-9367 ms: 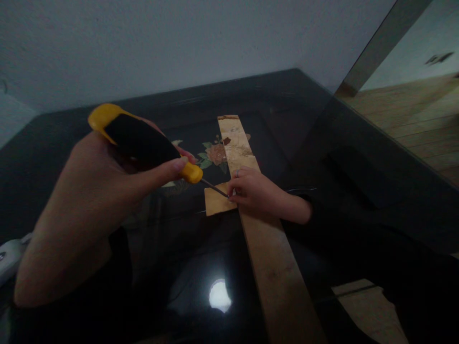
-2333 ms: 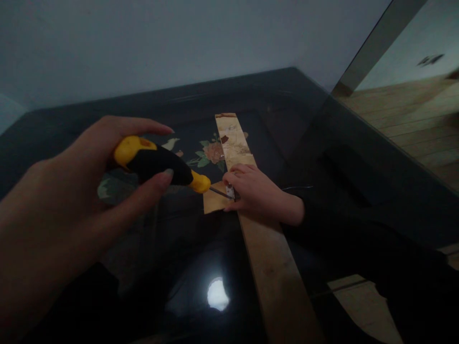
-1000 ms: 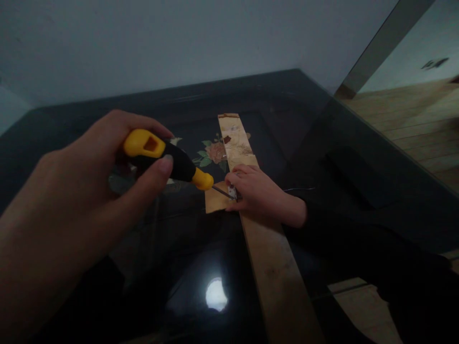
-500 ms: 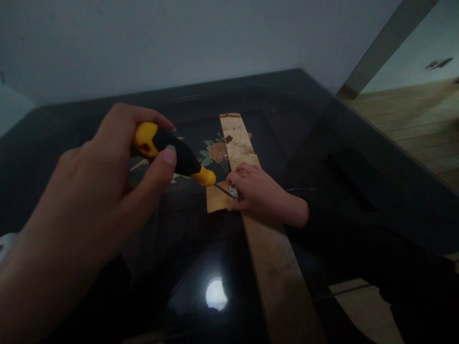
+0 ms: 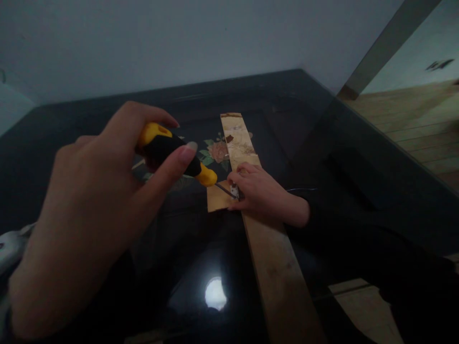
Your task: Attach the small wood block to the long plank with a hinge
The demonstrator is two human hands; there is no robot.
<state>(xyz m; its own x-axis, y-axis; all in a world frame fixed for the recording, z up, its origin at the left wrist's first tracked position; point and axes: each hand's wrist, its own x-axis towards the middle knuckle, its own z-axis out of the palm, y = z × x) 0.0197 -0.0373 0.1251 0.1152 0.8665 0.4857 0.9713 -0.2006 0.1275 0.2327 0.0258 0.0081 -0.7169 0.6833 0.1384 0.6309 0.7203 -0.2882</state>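
My left hand [image 5: 103,200] grips the black-and-yellow handle of a screwdriver [image 5: 175,155], whose thin shaft slants down to the right. Its tip meets a small metal piece [image 5: 234,192] pinched in the fingers of my right hand [image 5: 256,191]. That hand rests on a long wooden strip [image 5: 272,258] running from near me toward the wall. A small square wooden piece [image 5: 217,199] lies against the strip's left side, just under the screwdriver tip.
Everything lies on a glossy black table [image 5: 315,143] with a flower pattern [image 5: 215,152] and a lamp reflection [image 5: 215,294]. A pale wall stands behind. Wooden floor [image 5: 412,114] shows at the right, past the table edge. A white object [image 5: 9,246] sits at the far left.
My left hand has turned around the screwdriver handle, fingers shifting their grip, while the tip stayed at the metal piece. My right hand and the wooden strip have barely moved.
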